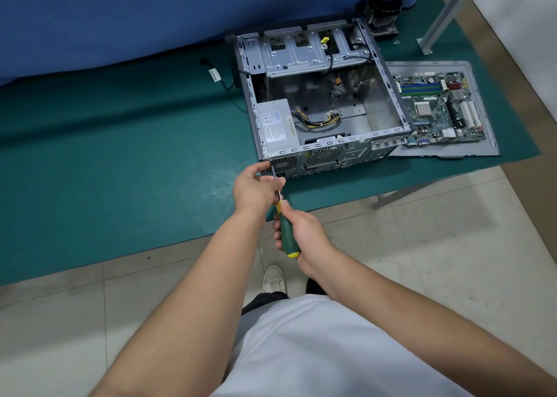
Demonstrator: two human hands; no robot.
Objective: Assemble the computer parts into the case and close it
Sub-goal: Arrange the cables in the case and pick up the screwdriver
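Right hand [304,234] grips screwdriver [288,236] handle; left hand [256,185] pinches its shaft, tip at case [319,95] near-left corner; motherboard [440,107] right on surface [120,155].

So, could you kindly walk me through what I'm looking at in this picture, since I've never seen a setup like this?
There is no machine here: a person wears a camera on the head, so the single view looks forward and down at their own arms. On a green table lies an open computer case with its side off. Inside, at the near left corner, sits the grey power supply with its bundle of wires. Beside the case, to the right, the motherboard rests on a grey panel, not yet fitted. The right hand grips the green and yellow handle of a screwdriver, while the left hand pinches its metal shaft, steadying the tip at the case's near left corner.
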